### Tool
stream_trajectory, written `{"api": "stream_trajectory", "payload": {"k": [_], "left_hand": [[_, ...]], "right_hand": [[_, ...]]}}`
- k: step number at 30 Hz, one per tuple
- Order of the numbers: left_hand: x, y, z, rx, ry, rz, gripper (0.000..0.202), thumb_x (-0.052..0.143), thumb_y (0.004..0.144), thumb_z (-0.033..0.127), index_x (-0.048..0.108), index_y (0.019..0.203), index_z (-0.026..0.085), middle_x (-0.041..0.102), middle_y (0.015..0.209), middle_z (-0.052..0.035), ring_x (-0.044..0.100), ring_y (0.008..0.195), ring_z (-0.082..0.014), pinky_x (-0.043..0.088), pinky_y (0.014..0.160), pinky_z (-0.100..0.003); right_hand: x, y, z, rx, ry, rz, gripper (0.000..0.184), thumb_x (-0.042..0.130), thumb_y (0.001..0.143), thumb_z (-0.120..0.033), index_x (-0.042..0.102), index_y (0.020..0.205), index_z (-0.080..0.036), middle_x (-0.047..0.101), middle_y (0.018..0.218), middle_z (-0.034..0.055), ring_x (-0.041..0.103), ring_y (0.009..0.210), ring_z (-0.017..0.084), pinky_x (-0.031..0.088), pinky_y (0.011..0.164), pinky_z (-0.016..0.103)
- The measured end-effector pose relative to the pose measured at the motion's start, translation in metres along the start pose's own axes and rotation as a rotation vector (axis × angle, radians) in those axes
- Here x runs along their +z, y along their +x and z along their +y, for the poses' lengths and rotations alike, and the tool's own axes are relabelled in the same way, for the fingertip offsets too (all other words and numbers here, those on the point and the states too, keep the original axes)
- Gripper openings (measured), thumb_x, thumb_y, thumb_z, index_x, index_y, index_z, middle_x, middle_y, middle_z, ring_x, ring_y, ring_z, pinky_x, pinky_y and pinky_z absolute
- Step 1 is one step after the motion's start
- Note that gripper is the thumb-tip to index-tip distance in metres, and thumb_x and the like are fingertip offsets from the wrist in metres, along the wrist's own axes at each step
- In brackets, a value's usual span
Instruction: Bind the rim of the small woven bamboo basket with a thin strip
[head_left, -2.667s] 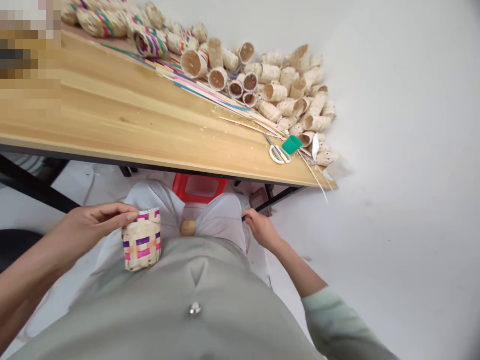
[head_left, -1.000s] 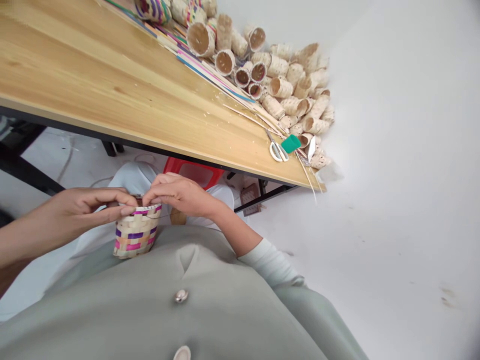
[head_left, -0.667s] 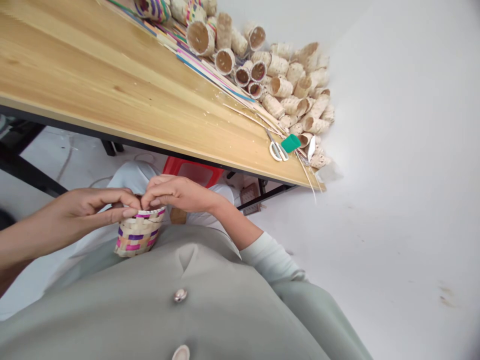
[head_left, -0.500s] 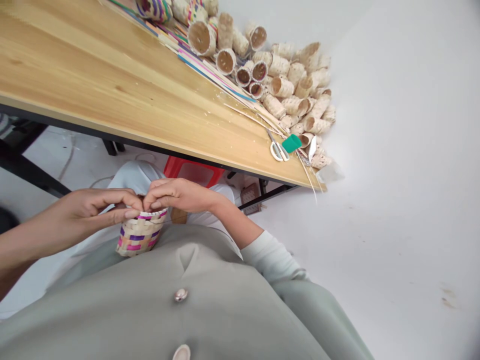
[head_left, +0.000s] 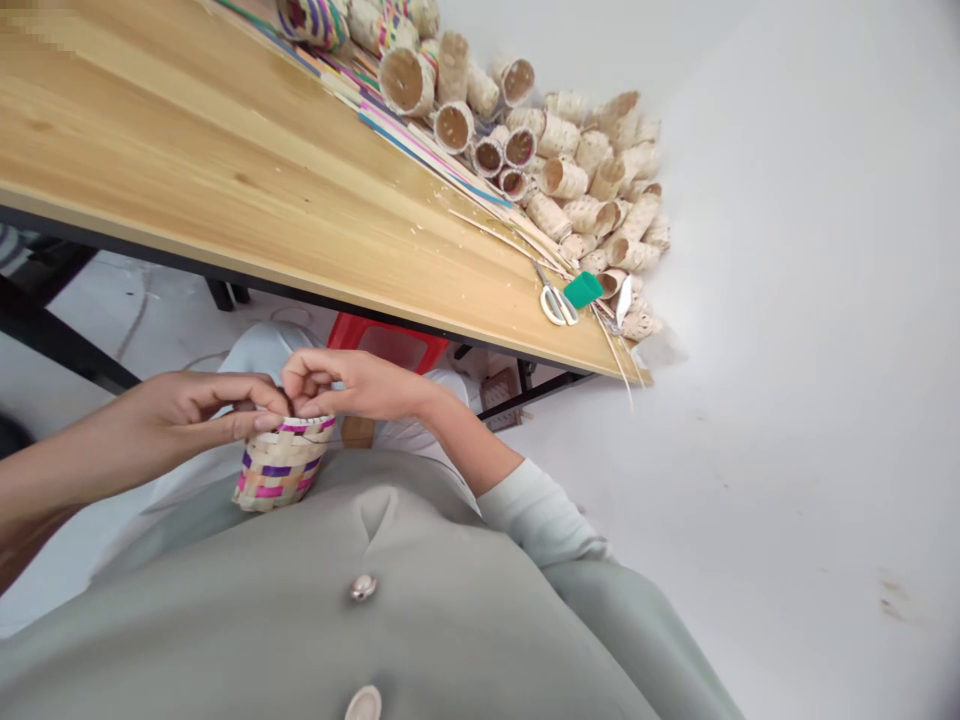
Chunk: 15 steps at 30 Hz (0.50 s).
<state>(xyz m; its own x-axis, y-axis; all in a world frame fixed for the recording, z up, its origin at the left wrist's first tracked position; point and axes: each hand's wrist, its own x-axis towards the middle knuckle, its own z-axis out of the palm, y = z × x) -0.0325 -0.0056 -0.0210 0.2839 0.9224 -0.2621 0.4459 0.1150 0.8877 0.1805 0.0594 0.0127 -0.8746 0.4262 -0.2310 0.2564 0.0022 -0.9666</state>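
Note:
A small woven basket (head_left: pixel 279 472) with purple, pink and orange bands rests on my lap, below the table edge. My left hand (head_left: pixel 187 415) grips its rim from the left, thumb and fingers pinched on the top edge. My right hand (head_left: pixel 352 383) meets it from the right, its fingertips curled onto the same rim. The basket's opening is hidden under both hands.
A wooden table (head_left: pixel 225 200) runs above my knees. On it lie coloured strips (head_left: pixel 427 150), white-handled scissors (head_left: pixel 553 298), a green object (head_left: pixel 583 289) and a pile of several plain woven baskets (head_left: pixel 585 170). A red stool (head_left: pixel 390 345) stands underneath.
My right hand came up from beside my right thigh to the basket's rim and now works there against the left hand. The basket has tilted slightly and stays on my lap.

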Motion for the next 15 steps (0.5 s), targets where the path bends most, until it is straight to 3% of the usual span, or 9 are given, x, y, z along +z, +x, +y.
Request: {"api": "stream_trajectory", "payload": {"k": [2,4,6,8,11,13,15], "left_hand": [[-0.001,0.001,-0.005,-0.006,-0.037,-0.008,0.051,0.073,0.059,0.074,0.078,0.074,0.026,0.078,0.081,-0.0051,0.072,0.084,-0.0281,0.059,0.075,-0.033],[-0.001,0.002,-0.008,-0.048,-0.09,0.013,0.052,0.076,0.057,0.073,0.078,0.076,0.025,0.079,0.085,-0.0056,0.072,0.089,-0.0289,0.06,0.079,-0.035],[0.0,0.002,-0.009,-0.102,-0.131,0.067,0.057,0.077,0.054,0.075,0.077,0.078,0.024,0.079,0.088,-0.0063,0.072,0.089,-0.029,0.06,0.08,-0.036],[0.002,0.002,-0.009,-0.127,-0.151,0.107,0.06,0.075,0.054,0.077,0.077,0.081,0.023,0.079,0.088,-0.0068,0.071,0.086,-0.0282,0.06,0.078,-0.036],[0.005,0.003,-0.01,-0.117,-0.133,0.128,0.059,0.071,0.058,0.076,0.075,0.083,0.022,0.08,0.086,-0.0068,0.073,0.085,-0.0287,0.061,0.078,-0.036],[0.006,0.005,-0.011,-0.104,-0.081,0.171,0.058,0.067,0.06,0.076,0.074,0.082,0.023,0.08,0.081,-0.0063,0.074,0.084,-0.03,0.061,0.076,-0.037],[0.005,0.007,-0.009,-0.078,0.023,0.262,0.054,0.063,0.062,0.073,0.073,0.078,0.023,0.078,0.074,-0.0058,0.073,0.078,-0.0312,0.059,0.069,-0.037]], "right_hand": [[0.005,0.001,-0.001,-0.011,-0.027,0.02,0.018,0.064,0.09,-0.001,0.056,0.09,-0.017,0.065,0.084,-0.0034,0.061,0.08,0.008,0.051,0.079,0.02],[0.011,0.0,-0.003,-0.054,-0.187,0.126,0.011,0.062,0.094,-0.005,0.06,0.096,-0.016,0.07,0.092,-0.0008,0.063,0.086,0.01,0.051,0.084,0.022],[0.018,-0.003,-0.005,-0.118,-0.495,0.243,0.008,0.059,0.101,-0.014,0.066,0.102,-0.016,0.073,0.104,0.0012,0.063,0.097,0.013,0.049,0.095,0.028],[0.025,-0.006,-0.005,-0.131,-0.842,0.284,0.015,0.059,0.104,-0.026,0.072,0.11,-0.021,0.074,0.115,0.002,0.061,0.108,0.017,0.045,0.103,0.034],[0.037,-0.007,-0.001,-0.076,-1.172,0.313,0.026,0.049,0.109,-0.031,0.073,0.116,-0.025,0.071,0.123,0.0038,0.059,0.113,0.021,0.046,0.1,0.038],[0.046,-0.007,0.0,-0.149,-1.226,0.337,0.036,0.037,0.111,-0.023,0.073,0.116,-0.023,0.069,0.13,0.0039,0.057,0.121,0.021,0.045,0.106,0.038],[0.054,-0.007,-0.004,-0.266,-1.123,0.285,0.038,0.034,0.111,-0.018,0.073,0.112,-0.022,0.068,0.133,0.0013,0.054,0.13,0.015,0.04,0.116,0.033]]}}
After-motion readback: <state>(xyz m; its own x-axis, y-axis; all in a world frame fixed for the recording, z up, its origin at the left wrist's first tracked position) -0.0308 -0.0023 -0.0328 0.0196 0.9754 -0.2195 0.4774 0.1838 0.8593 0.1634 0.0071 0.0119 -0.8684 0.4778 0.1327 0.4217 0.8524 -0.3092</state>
